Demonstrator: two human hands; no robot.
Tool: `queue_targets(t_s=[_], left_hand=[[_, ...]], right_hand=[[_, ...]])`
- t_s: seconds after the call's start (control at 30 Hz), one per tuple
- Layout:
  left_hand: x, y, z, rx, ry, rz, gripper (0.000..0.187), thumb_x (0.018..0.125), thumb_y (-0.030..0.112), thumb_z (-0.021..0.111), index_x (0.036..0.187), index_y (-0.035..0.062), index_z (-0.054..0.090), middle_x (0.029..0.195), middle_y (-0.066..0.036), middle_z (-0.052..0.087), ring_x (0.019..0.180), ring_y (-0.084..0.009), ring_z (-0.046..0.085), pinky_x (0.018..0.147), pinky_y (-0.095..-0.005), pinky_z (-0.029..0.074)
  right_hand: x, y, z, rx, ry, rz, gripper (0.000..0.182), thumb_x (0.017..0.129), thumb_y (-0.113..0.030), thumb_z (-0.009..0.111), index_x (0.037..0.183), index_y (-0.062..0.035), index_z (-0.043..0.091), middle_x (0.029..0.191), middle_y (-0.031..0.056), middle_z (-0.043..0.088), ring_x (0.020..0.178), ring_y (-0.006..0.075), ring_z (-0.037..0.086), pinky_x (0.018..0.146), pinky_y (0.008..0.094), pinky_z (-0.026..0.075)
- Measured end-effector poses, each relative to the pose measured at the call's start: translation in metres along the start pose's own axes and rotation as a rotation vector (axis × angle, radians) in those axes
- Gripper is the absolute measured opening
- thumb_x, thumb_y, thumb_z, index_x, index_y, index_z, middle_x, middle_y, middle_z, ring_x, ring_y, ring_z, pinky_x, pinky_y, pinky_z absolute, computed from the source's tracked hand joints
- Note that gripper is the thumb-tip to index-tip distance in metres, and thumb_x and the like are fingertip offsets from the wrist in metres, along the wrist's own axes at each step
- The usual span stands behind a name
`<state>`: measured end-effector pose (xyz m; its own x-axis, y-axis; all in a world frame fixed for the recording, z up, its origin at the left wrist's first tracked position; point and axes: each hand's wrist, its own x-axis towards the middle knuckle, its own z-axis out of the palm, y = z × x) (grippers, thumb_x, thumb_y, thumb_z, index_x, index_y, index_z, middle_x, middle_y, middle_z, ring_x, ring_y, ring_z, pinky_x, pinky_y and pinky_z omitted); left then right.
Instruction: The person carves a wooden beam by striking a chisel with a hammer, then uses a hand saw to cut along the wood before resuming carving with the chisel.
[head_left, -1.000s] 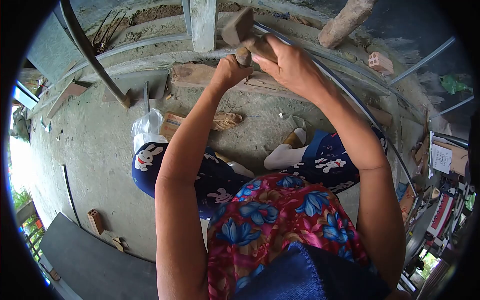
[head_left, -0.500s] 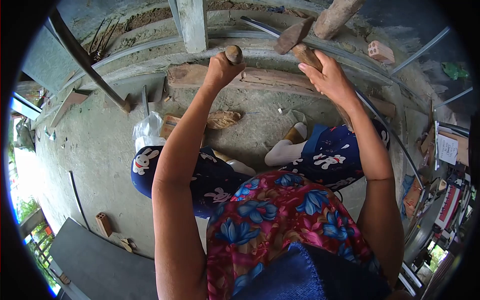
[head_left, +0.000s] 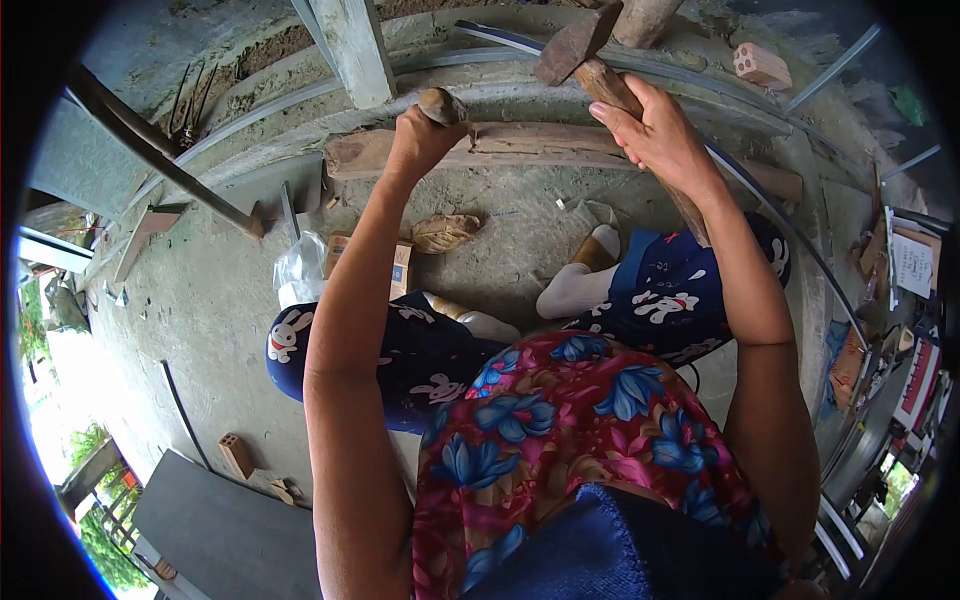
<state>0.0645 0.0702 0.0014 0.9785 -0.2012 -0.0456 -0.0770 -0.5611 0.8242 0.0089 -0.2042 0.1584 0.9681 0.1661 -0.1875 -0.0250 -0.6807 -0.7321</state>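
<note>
My left hand [head_left: 412,148] is wrapped round an upright wooden handle [head_left: 437,103] whose rounded end points up at me. Whatever lies below that grip is hidden by the hand. Just beyond it, a long rough piece of wood [head_left: 545,145] lies along the foot of a concrete ledge. My right hand [head_left: 662,138] grips a hammer [head_left: 577,48] by its wooden shaft. The rusty metal head is raised to the right of the left hand, apart from the wooden handle, and the shaft's tail runs back under the right forearm.
A pale post [head_left: 355,60] rises behind the left hand. On the floor lie a dry brown leaf [head_left: 446,233], a clear plastic bag [head_left: 300,268] and a hollow brick [head_left: 236,455]. Another brick [head_left: 761,65] sits on the ledge. A dark board [head_left: 225,530] lies at lower left.
The hammer head has moved slightly up and left in view. The left hand still holds the wooden handle. The whole view has shifted a little as the head turned.
</note>
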Motion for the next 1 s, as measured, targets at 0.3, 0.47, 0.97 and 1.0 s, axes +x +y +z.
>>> queue_targets(t_s=[0.3,0.47,0.97,1.0], left_hand=[[-0.001,-0.001,-0.001,-0.02,-0.024,-0.014,0.034,0.076,0.022,0.075,0.102,0.0025,0.064,0.093,-0.009,0.069,0.085,-0.0148,0.064,0.077,-0.03,0.051],[0.001,-0.002,-0.001,0.016,-0.012,0.008,0.033,0.075,0.021,0.074,0.099,0.0014,0.064,0.092,-0.01,0.069,0.084,-0.0161,0.064,0.076,-0.0311,0.051],[-0.001,-0.003,-0.004,-0.078,0.024,0.038,0.031,0.072,0.022,0.075,0.09,-0.0005,0.063,0.084,-0.013,0.068,0.077,-0.019,0.063,0.071,-0.0329,0.051],[0.0,-0.004,-0.003,-0.077,0.033,0.047,0.033,0.07,0.024,0.075,0.087,-0.0012,0.064,0.082,-0.016,0.067,0.077,-0.0243,0.065,0.07,-0.0348,0.052]], right_hand=[[-0.003,-0.007,0.006,0.039,-0.026,-0.028,0.038,0.09,-0.039,0.061,0.089,-0.0015,0.054,0.058,0.0009,0.051,0.048,0.0088,0.05,0.043,0.0258,0.042],[-0.003,-0.011,0.006,0.072,-0.047,-0.046,0.038,0.09,-0.038,0.062,0.09,-0.0011,0.055,0.058,0.0007,0.05,0.047,0.0083,0.049,0.042,0.0248,0.041],[0.025,-0.121,0.002,-0.053,-0.027,-0.571,0.037,0.091,-0.03,0.059,0.102,0.0051,0.053,0.08,0.0174,0.062,0.07,0.0207,0.06,0.06,0.0362,0.046],[0.032,-0.116,0.013,-0.031,-0.019,-0.623,0.036,0.09,-0.03,0.06,0.101,0.004,0.054,0.078,0.0157,0.062,0.069,0.0189,0.06,0.059,0.0354,0.046]])
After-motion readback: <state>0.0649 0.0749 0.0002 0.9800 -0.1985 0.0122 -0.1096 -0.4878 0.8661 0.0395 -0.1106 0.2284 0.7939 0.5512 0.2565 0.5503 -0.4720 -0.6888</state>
